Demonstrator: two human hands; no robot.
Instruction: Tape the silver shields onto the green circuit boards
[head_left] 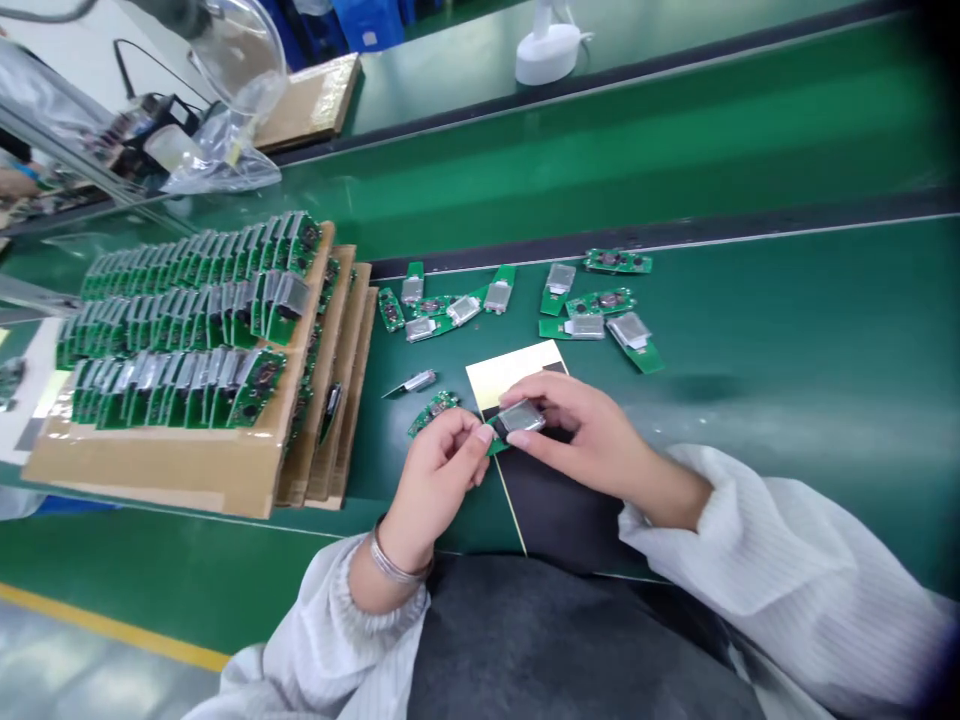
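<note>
A green circuit board with a silvery rectangular part point(523, 416) is held between my two hands. My left hand point(448, 462) pinches its green left end between thumb and fingers. Thumb and fingers of my right hand point(589, 432) grip the silvery part from the right. Beneath them lies a sheet, pale yellow point(517, 372) at the far end and black point(559, 505) nearer me. Just left of the hands, a loose board point(433, 411) and another one tilted on its edge point(411, 384) rest on the green table.
Several boards point(465, 310) lie beyond my hands, with another group point(600, 326) to their right. Stacked cardboard sheets point(150, 478) at left carry rows of upright boards point(180, 385). A magnifier point(238, 55) and a white stand base point(547, 55) stand farther back.
</note>
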